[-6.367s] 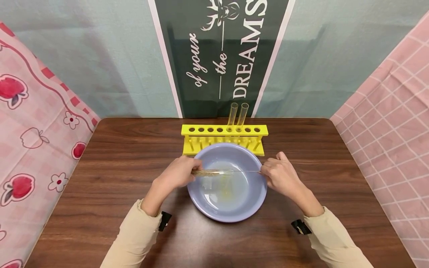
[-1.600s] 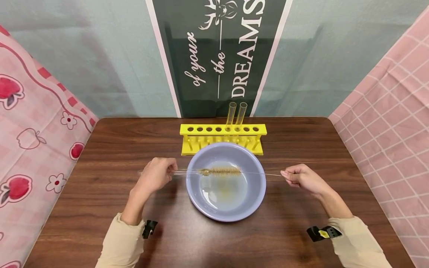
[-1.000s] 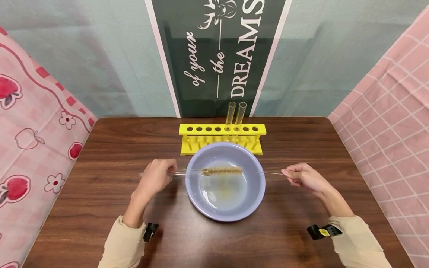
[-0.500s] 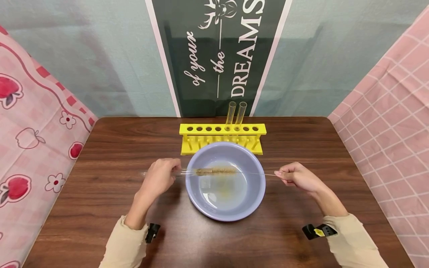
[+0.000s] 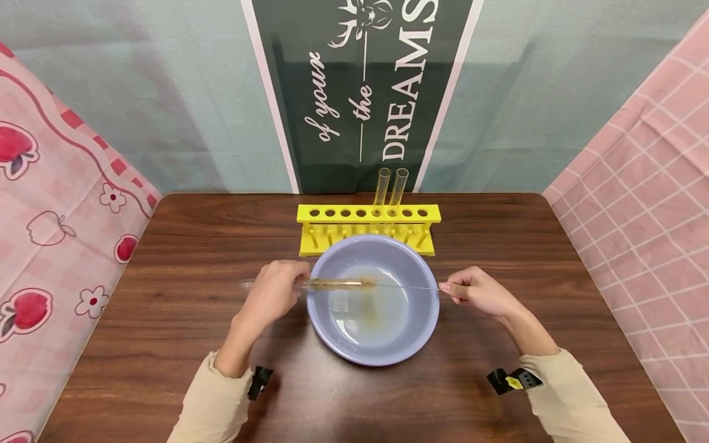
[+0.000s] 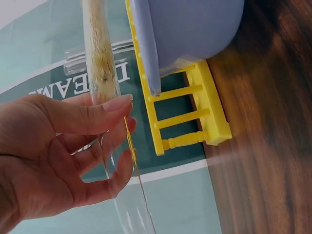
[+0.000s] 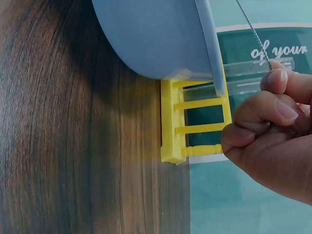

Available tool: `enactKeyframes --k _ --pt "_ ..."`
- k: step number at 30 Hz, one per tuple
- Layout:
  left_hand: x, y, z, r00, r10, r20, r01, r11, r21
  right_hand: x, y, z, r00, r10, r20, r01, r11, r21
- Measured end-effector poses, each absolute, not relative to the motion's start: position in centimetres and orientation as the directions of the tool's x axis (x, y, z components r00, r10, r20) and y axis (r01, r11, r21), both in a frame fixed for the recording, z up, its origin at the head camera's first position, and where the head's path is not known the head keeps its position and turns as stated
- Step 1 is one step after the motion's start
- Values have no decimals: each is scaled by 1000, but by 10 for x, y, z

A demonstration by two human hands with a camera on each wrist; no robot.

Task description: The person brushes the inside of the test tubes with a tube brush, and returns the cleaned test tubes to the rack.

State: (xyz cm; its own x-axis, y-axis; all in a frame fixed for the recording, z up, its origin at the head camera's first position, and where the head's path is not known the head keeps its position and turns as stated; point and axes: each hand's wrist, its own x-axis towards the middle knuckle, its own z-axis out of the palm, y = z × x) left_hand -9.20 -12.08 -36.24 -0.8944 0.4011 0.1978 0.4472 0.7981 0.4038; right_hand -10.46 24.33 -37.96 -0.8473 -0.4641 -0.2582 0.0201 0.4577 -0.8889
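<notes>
My left hand (image 5: 272, 290) holds a clear glass test tube (image 6: 129, 207) level, its mouth over the lilac basin (image 5: 372, 359). Inside the tube lie most of the tan bristles of a test tube brush (image 5: 338, 283); a short tuft sticks out of the mouth. In the left wrist view the thumb and fingers curl round the glass. My right hand (image 5: 480, 292) pinches the end of the brush's twisted wire handle (image 7: 253, 33) between thumb and forefinger, just past the basin's right rim. Shallow water with a yellowish tint lies in the basin below.
Behind the basin stands a yellow test tube rack (image 5: 332, 215), partly hidden by the rim. Two clear test tubes, one left (image 5: 382, 189) and one right (image 5: 399, 189), stand upright in it. Brown wood tabletop (image 5: 221, 234) surrounds these, with fabric hangings on three sides.
Since one second ago my right hand has moved left, sliding the bristles from mostly outside the tube to mostly inside. My left hand has shifted slightly right with the tube.
</notes>
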Motion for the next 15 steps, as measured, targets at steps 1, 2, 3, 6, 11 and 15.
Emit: enactKeyframes --k 1,2,3,6,11,15 --pt "-92 -119 -362 -893 403 199 449 798 402 -104 242 -379 -850 -460 -255 13 467 -884" --pt "-92 -118 -361 -892 404 201 452 797 400 -104 241 -379 -853 -456 -253 10 471 -882" --pt "-92 -117 -360 -891 407 202 454 796 400 -104 239 -378 -855 -454 -249 2 479 -878" --pt "-91 -114 -359 -885 417 207 466 792 396 -103 237 -378 -858 -451 -244 -19 503 -864" --pt "-90 -109 -357 -882 428 198 472 793 385 -102 233 -379 -854 -465 -231 -57 526 -849" --pt "-90 -100 -357 -873 457 168 484 780 396 -101 223 -380 -833 -521 -187 -135 519 -844"
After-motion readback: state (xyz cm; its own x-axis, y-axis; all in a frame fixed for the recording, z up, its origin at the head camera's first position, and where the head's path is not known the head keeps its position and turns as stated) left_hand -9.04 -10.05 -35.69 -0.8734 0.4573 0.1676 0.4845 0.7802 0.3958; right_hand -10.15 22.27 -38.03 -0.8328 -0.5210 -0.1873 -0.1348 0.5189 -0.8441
